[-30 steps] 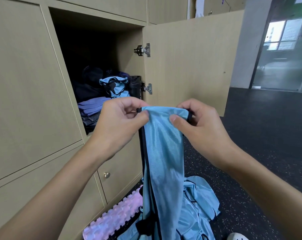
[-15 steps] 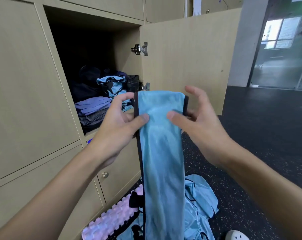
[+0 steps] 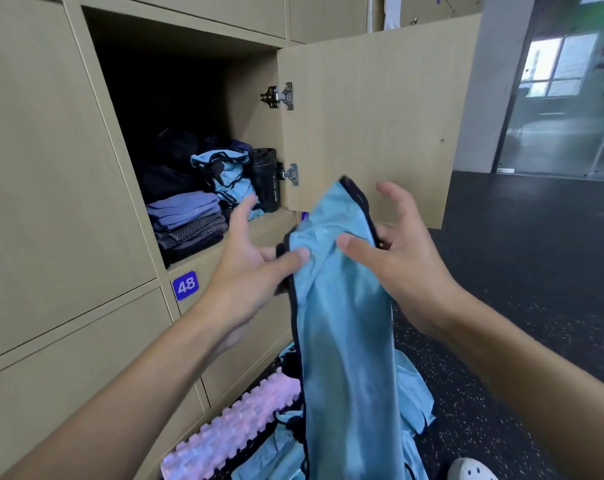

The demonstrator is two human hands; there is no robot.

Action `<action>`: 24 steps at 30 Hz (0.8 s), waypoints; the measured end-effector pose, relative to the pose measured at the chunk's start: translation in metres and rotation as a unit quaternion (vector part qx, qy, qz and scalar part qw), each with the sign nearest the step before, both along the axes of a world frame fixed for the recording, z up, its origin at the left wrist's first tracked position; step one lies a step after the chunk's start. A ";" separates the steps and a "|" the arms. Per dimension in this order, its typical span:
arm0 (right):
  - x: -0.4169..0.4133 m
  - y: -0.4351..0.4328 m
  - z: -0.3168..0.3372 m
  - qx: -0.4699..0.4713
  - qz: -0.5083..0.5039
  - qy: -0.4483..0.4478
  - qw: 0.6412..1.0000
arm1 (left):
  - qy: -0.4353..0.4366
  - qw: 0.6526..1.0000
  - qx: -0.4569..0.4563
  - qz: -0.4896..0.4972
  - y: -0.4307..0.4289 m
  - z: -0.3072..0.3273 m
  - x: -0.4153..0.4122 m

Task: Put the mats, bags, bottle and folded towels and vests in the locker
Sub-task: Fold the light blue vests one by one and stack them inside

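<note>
A light blue vest with black trim (image 3: 342, 323) hangs in front of me, folded lengthwise, its top flopped over to the right. My left hand (image 3: 255, 271) pinches its upper left edge with the thumb in front. My right hand (image 3: 397, 251) pinches the upper right part, its other fingers spread. The open locker (image 3: 175, 98) holds folded purple and grey towels (image 3: 186, 220), a bundled blue vest (image 3: 227, 174), a black bottle (image 3: 265, 180) and dark bags (image 3: 168, 161).
The locker door (image 3: 373, 116) stands open to the right, just behind my hands. On the dark floor below lie a pink ridged mat (image 3: 231, 434) and more blue vests (image 3: 411, 393). A white shoe (image 3: 470, 471) shows at the bottom edge. The closed door below carries number 48 (image 3: 185, 285).
The vest's top edge, held taut and level before, has slackened and tipped to the right. My fingers have opened out, and both hands have dropped slightly.
</note>
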State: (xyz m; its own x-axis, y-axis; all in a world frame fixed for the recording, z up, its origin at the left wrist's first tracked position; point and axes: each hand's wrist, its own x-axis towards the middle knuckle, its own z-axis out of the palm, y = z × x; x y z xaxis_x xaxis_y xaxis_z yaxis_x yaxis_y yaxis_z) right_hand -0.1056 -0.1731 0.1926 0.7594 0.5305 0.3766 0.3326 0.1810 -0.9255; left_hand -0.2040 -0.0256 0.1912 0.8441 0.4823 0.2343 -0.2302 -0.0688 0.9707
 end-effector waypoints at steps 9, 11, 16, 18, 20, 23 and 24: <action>0.002 0.002 -0.006 -0.010 0.019 0.003 1.000 | 0.036 0.999 0.022 -0.010 0.004 -0.008 0.000; 0.007 -0.001 -0.006 0.019 -0.004 0.014 1.000 | 0.041 0.998 0.017 -0.046 0.000 -0.011 0.001; 0.010 -0.004 -0.015 -0.044 0.103 0.047 0.993 | -0.071 0.997 -0.015 0.009 0.005 0.004 0.000; 0.006 0.000 -0.018 -0.047 0.116 0.045 0.991 | -0.091 0.995 -0.018 0.036 0.007 0.005 0.001; 0.005 0.002 -0.016 -0.021 0.101 0.048 0.993 | -0.076 0.996 -0.033 0.027 0.008 0.000 0.003; 0.007 0.003 -0.015 0.007 0.032 0.030 0.999 | 0.008 0.998 -0.022 -0.054 0.004 -0.013 0.003; 0.008 0.002 -0.014 0.012 0.007 0.020 1.000 | 0.026 0.997 -0.018 -0.076 0.002 -0.015 0.003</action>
